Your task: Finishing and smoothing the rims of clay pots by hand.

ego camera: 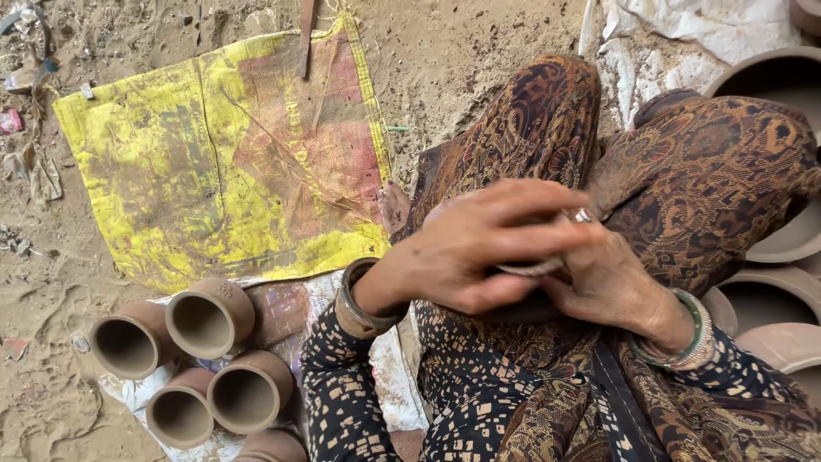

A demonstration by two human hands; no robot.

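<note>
Over lap, hands cupped together

Matt, rough brown clay cups are lying lower left; a worn yellow woven plastic sack is looking dusty.

Dark sleeves with pale flecks, brown paisley trousers, bangles on both wrists, a finger ring.

Flattened yellow and red woven sack on sandy ground, upper left
</note>
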